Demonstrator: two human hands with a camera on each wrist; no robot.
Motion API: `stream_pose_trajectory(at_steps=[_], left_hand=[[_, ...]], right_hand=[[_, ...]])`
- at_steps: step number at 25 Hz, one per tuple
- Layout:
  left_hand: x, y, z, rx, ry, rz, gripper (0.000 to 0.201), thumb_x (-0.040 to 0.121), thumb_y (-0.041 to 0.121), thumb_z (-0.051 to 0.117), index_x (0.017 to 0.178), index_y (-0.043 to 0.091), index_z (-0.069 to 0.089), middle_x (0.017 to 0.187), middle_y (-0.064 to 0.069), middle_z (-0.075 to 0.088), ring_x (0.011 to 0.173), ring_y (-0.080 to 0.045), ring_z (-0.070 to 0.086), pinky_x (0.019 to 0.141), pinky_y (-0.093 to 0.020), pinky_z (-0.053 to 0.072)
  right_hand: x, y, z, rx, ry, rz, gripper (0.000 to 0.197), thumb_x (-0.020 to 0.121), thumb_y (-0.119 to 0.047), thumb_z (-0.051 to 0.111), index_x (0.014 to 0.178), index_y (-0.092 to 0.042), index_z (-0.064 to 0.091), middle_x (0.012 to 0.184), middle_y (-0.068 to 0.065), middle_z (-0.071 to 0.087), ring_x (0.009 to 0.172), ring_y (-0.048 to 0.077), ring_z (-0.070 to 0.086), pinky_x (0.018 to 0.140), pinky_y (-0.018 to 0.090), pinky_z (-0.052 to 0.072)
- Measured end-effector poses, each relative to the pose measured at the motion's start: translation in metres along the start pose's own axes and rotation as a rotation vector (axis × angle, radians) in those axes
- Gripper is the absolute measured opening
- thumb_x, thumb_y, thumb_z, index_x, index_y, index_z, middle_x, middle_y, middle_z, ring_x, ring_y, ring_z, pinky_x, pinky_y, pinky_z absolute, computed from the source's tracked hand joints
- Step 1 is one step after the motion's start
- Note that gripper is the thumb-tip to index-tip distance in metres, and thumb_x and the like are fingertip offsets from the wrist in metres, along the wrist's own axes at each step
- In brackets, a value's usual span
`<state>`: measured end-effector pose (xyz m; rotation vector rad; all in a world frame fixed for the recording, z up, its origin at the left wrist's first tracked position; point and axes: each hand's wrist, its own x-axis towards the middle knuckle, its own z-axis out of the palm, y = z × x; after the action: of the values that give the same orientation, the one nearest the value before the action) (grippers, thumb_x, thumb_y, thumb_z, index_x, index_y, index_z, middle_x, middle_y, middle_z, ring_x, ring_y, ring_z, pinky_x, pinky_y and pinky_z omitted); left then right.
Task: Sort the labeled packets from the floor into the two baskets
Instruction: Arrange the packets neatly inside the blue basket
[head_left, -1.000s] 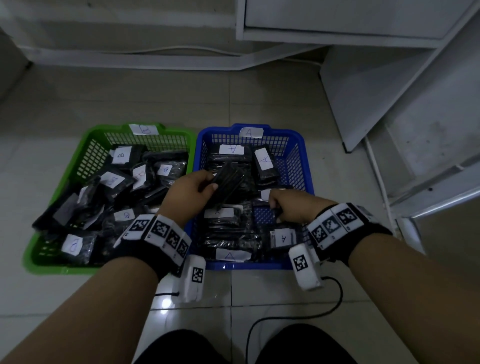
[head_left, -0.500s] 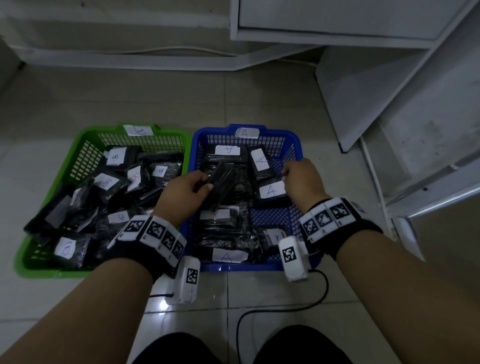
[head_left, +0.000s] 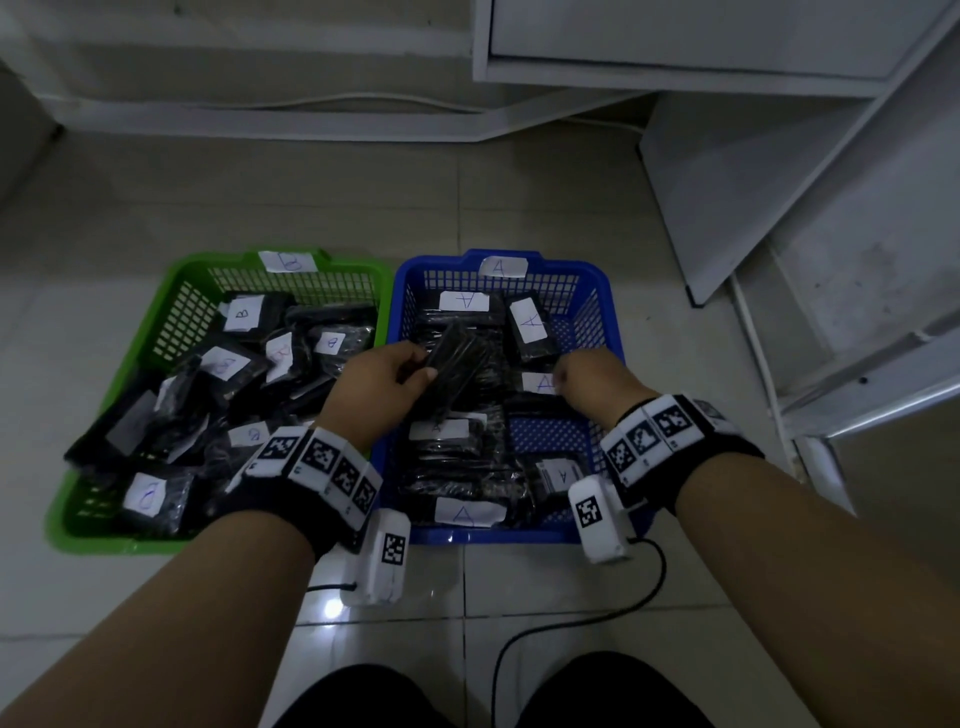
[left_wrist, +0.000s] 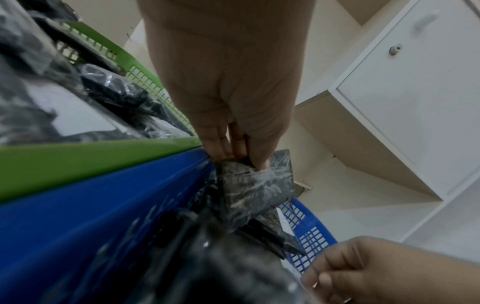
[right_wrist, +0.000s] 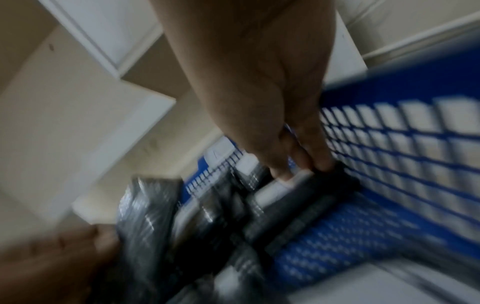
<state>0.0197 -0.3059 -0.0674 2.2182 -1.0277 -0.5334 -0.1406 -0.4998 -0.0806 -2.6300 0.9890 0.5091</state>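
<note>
A green basket tagged B stands on the left and a blue basket tagged A on the right, both holding several black packets with white labels. Over the blue basket's left half, my left hand grips a black packet with no label showing; the left wrist view has its fingertips pinching that packet's top edge. My right hand sits low inside the blue basket. Its thumb and fingers pinch the end of an A-labelled packet lying there. The right wrist view is blurred.
White cabinets and a leaning white board stand behind and to the right of the baskets. A black cable loops over the tiled floor in front of the blue basket, near my knees.
My right hand went from the basket's front to its far right side, then drew back a little onto the A-labelled packet. The left hand has kept its packet nearly still.
</note>
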Motion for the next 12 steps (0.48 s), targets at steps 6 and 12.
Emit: stream_pose_trajectory(at_steps=[6, 12], left_hand=[[0.003, 0.018, 0.000, 0.004, -0.038, 0.315, 0.019, 0.080, 0.017, 0.073, 0.098, 0.016, 0.070, 0.100, 0.001, 0.060, 0.091, -0.013, 0.057, 0.076, -0.011, 0.038], [-0.005, 0.010, 0.000, 0.224, -0.223, 0.161, 0.039, 0.076, 0.030, 0.076, 0.110, 0.023, 0.057, 0.112, 0.003, 0.048, 0.101, -0.013, 0.054, 0.087, -0.029, 0.048]], right_hand=[[-0.030, -0.038, -0.034, 1.266, -0.338, 0.080, 0.048, 0.097, -0.045, 0.042, 0.117, -0.003, 0.055, 0.100, 0.022, 0.067, 0.082, 0.030, 0.069, 0.063, 0.034, 0.057], [-0.022, -0.004, -0.027, 0.846, 0.272, 0.120, 0.020, 0.089, -0.003, 0.055, 0.100, -0.014, 0.067, 0.105, 0.007, 0.066, 0.089, 0.017, 0.061, 0.072, 0.023, 0.047]])
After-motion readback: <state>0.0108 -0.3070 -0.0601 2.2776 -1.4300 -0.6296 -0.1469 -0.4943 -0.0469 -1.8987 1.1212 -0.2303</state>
